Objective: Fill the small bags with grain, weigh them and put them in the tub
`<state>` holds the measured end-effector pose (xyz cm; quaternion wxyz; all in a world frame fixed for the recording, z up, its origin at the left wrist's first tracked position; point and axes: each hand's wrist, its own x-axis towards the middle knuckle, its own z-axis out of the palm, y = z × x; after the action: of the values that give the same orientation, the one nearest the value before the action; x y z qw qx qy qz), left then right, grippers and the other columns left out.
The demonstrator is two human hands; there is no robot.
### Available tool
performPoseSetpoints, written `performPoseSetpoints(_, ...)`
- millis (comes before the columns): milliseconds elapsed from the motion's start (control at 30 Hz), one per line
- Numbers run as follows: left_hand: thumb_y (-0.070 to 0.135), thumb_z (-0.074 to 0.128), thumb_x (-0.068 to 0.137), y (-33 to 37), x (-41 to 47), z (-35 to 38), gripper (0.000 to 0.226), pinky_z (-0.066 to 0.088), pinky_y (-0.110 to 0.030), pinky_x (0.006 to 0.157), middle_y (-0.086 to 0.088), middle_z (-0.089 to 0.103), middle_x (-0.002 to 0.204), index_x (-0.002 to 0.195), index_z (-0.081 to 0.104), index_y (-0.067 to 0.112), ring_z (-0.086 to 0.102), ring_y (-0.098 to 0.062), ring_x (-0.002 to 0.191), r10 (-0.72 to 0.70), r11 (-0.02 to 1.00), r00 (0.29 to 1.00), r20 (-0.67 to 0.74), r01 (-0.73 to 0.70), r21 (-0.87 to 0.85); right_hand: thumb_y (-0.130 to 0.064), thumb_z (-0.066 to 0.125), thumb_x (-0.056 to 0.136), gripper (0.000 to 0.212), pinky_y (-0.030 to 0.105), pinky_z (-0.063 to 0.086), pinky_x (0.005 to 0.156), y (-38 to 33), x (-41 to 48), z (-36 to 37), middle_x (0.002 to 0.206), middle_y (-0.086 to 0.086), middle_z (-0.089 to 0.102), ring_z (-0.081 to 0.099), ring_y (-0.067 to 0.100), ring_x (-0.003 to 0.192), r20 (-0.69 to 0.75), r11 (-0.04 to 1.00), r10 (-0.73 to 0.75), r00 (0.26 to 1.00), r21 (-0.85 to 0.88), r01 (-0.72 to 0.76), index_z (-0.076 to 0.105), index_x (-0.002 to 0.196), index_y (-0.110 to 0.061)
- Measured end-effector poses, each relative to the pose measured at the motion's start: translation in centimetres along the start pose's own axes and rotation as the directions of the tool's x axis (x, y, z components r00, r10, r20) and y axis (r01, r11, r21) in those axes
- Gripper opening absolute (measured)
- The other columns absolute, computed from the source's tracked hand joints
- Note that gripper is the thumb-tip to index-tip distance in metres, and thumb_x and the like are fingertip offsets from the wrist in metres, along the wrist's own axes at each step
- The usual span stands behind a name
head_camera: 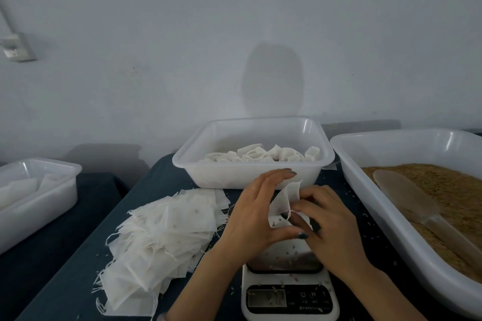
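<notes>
Above the white kitchen scale (289,297), both hands hold one small white bag (283,202). My left hand (257,214) cups its left side, thumb underneath. My right hand (327,221) pinches its right edge. A few grains show inside the bag. The white tub (323,161) behind my hands holds several filled bags (260,155). A heap of empty bags (161,232) lies on the dark cloth to the left. The large tray (370,206) on the right holds brown grain (448,190) with a pale scoop (407,193) lying in it.
Another white tub (52,190) with white sheets inside stands at the far left. Loose grains are scattered on the scale and the dark tablecloth (65,268). A pale wall rises right behind the table, with a socket (18,49) at upper left.
</notes>
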<state>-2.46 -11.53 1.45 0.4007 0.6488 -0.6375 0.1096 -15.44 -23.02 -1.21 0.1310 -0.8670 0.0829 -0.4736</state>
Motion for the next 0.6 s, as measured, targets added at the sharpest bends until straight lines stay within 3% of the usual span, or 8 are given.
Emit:
performPoseSetpoints(67, 0.053, 0.078, 0.068, -0.3, -0.2, 0.2, 0.091, 0.029, -0.013, 0.107, 0.016, 0.045, 0.140, 0.144, 0.032, 0.033, 0.040, 0.005, 0.127, -0.015, 0.999, 0.996, 0.089, 0.012, 0.031, -0.039, 0.059, 0.088, 0.020, 0.008, 0.039, 0.079, -0.1, 0.0, 0.1, 0.104, -0.013, 0.056, 0.049, 0.002, 0.096, 0.027, 0.999, 0.005, 1.000, 0.032, -0.006, 0.072, 0.088, -0.024)
performPoseSetpoints(167, 0.059, 0.070, 0.072, -0.6, -0.4, 0.4, 0.081, 0.026, -0.003, 0.097, 0.011, 0.057, 0.124, 0.140, 0.037, 0.030, 0.043, 0.008, 0.111, -0.036, 0.997, 0.992, 0.122, 0.027, 0.077, -0.034, 0.067, 0.084, 0.009, 0.007, 0.042, 0.076, -0.3, -0.1, -0.1, 0.114, -0.013, 0.048, 0.050, 0.001, 0.096, 0.031, 0.998, 0.015, 0.999, 0.053, -0.017, 0.071, 0.086, -0.026)
performPoseSetpoints(300, 0.055, 0.069, 0.078, -1.0, -0.5, 0.3, 0.064, 0.031, -0.008, 0.090, 0.009, 0.061, 0.118, 0.130, 0.050, 0.022, 0.051, -0.004, 0.106, -0.057, 0.993, 0.991, 0.120, 0.044, 0.111, -0.027, 0.070, 0.081, 0.007, 0.015, 0.048, 0.065, -0.1, 0.0, -0.1, 0.113, -0.009, 0.049, 0.052, 0.006, 0.089, -0.030, 0.999, -0.021, 0.999, -0.030, 0.020, 0.072, 0.084, -0.021)
performPoseSetpoints(467, 0.027, 0.077, 0.079, -1.3, -0.5, 0.3, 0.045, 0.031, -0.007, 0.084, 0.002, 0.064, 0.113, 0.118, 0.058, 0.015, 0.055, -0.013, 0.103, -0.054, 0.990, 0.996, 0.077, 0.043, 0.136, -0.033, 0.062, 0.089, 0.018, 0.020, 0.052, 0.077, 0.0, -0.2, 0.0, 0.105, -0.011, 0.061, 0.057, 0.007, 0.095, -0.002, 0.982, -0.176, 0.984, -0.074, 0.176, 0.073, 0.091, -0.019)
performPoseSetpoints(600, 0.024, 0.079, 0.077, -0.9, -0.3, 0.2, 0.044, 0.041, -0.019, 0.085, 0.001, 0.064, 0.109, 0.115, 0.062, 0.013, 0.056, -0.012, 0.099, -0.013, 0.991, 0.997, 0.078, 0.003, 0.132, -0.035, 0.060, 0.088, 0.021, 0.018, 0.053, 0.077, -0.2, -0.4, 0.1, 0.097, -0.007, 0.071, 0.063, 0.007, 0.092, 0.010, 0.974, -0.207, 0.978, -0.089, 0.207, 0.072, 0.093, -0.019)
